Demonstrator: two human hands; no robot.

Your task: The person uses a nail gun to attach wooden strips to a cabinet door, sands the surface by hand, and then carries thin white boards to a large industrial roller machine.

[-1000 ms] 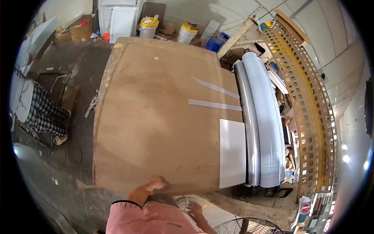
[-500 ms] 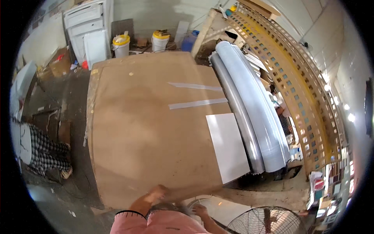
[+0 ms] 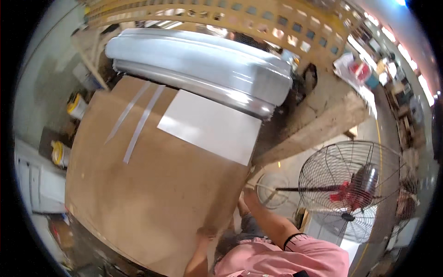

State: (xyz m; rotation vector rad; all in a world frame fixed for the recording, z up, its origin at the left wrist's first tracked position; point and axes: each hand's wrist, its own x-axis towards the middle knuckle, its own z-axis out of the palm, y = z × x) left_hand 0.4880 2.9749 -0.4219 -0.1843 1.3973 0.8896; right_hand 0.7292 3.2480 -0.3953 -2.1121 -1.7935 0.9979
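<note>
A large brown cardboard sheet (image 3: 152, 194) covers the table. My left hand (image 3: 206, 232) rests on its near edge, close to my body; its fingers are smeared by motion. Past the table's right edge, by the near right corner, my right hand (image 3: 249, 188) hangs low with its fingers hard to make out. A white rectangular sheet (image 3: 210, 124) lies on the cardboard's far right part. Beside it, two strips of clear tape (image 3: 144, 123) run across the cardboard.
Large rolls of plastic film (image 3: 198, 57) lie along the far edge. Behind them stands a yellow perforated metal beam (image 3: 258, 14). To my right are a wooden plank (image 3: 318, 124) and a black wire-cage fan (image 3: 350, 189). Buckets with yellow rims (image 3: 60, 153) stand at the left.
My view has turned to the right, so the rolls now lie ahead and the fan shows fully. My right arm now reaches further forward beside the table; my left hand stays at the cardboard's near edge.
</note>
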